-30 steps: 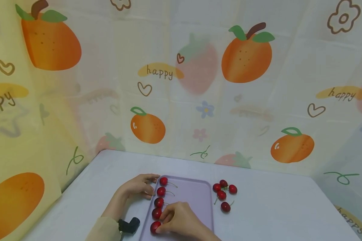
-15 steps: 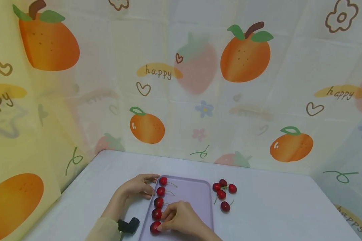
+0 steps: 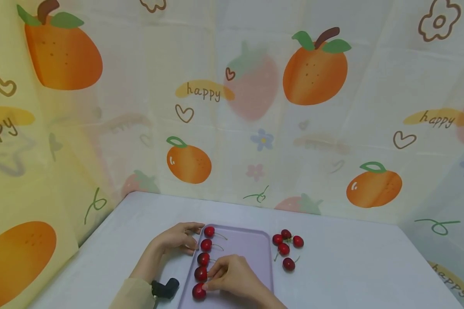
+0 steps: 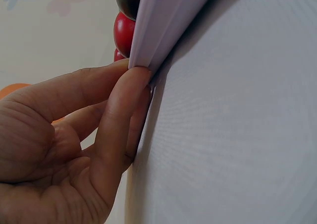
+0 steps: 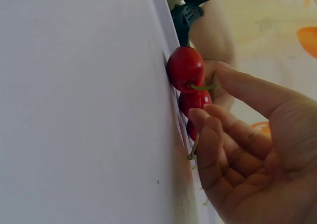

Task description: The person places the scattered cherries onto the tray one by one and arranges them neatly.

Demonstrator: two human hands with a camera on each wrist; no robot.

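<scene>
Several red cherries stand in a column along the left side of a pale purple tray [image 3: 251,253], some with stems pointing right. My left hand [image 3: 174,239] holds the tray's left edge near the far corner, with thumb and fingertips at the rim in the left wrist view. My right hand [image 3: 235,277] is over the tray beside the nearest cherry [image 3: 199,292]. In the right wrist view the thumb and index finger stand apart, the thumb tip right by the stem of that cherry [image 5: 185,69]; nothing is gripped between them.
Several more cherries [image 3: 284,249] lie on the white table [image 3: 344,262] to the right of the tray. A black device [image 3: 165,289] sits by the left sleeve. Behind the table hangs a fruit-printed curtain [image 3: 232,141].
My right fingers have drawn back slightly from the nearest cherry, up and to the right. The left hand, tray and other cherries stay as they were.
</scene>
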